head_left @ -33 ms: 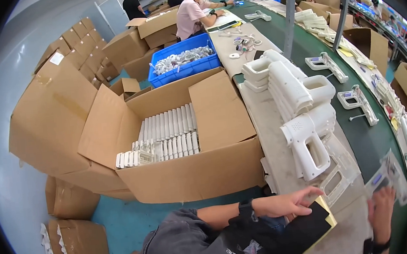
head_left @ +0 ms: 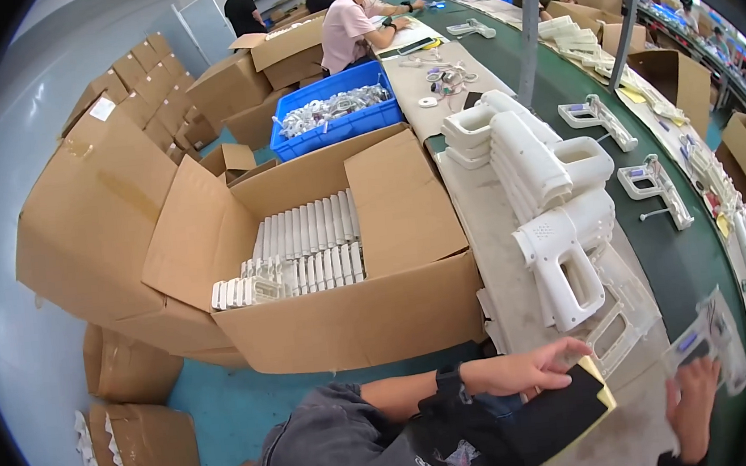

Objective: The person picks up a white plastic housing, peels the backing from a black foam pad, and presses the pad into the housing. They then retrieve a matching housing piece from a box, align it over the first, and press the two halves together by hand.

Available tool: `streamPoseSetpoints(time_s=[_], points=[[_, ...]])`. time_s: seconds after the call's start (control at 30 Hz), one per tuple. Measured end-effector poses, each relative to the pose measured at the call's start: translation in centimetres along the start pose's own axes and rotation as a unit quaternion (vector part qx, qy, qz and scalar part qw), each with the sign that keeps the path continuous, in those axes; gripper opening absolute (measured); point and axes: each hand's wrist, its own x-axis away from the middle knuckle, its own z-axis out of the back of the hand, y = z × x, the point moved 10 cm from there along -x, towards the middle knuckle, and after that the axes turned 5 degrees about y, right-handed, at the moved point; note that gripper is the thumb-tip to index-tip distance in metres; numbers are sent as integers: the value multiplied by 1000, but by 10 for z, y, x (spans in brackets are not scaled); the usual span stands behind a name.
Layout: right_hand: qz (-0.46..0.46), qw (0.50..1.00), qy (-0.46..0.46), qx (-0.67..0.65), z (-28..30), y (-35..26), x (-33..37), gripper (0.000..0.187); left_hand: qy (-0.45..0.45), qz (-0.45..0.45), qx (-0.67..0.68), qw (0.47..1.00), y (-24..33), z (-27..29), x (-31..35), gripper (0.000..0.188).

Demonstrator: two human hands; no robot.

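Note:
My left hand [head_left: 534, 370] reaches in from the left over a black sheet with a yellow backing [head_left: 566, 417]. Its thumb and index finger are spread, and the lower fingers touch the sheet's upper edge. On the belt side, the fingers of my right hand [head_left: 694, 395] close over the near end of a translucent plastic half-shell [head_left: 707, 344], which has a purple-blue cylinder inside. Another translucent half-shell [head_left: 620, 321] lies on the bench between my hands. Just beyond it, white gun-shaped housings [head_left: 564, 255] are stacked along the bench edge.
A green conveyor belt [head_left: 597, 184] carries white half-shells [head_left: 652, 188] with wires. To the left stands an open carton [head_left: 355, 325] of white parts, with a blue crate [head_left: 337, 138] behind. Metal posts [head_left: 529, 29] rise beside the belt; a co-worker [head_left: 353, 28] sits farther along.
My right hand has moved slightly left toward the bench, and the translucent half-shell has shifted with it. My left hand and the black sheet have barely moved.

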Motion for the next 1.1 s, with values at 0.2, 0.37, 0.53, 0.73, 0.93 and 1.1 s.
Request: streamPoseSetpoints(time_s=[0.2,0.37,0.53,0.73,0.93,1.1], points=[[-58,996,-33,-65,-1,-89,68,19,28,-18,-36,999,14,19,-22,17],[-72,992,-52,-91,-23,-115,70,26,27,-52,-96,994,29,11,-41,31],[-100,990,-46,-93,-42,-114,84,28,-26,-68,-131,989,31,-18,-62,51],[-74,991,-14,-110,-43,-123,80,23,-46,-89,-75,992,26,-32,-51,88],[-109,976,-59,-177,-37,-113,89,25,7,-60,-28,998,5,-21,-57,73],[-245,940,22,-236,12,-68,85,31,38,-46,-120,991,2,-11,-55,52]])
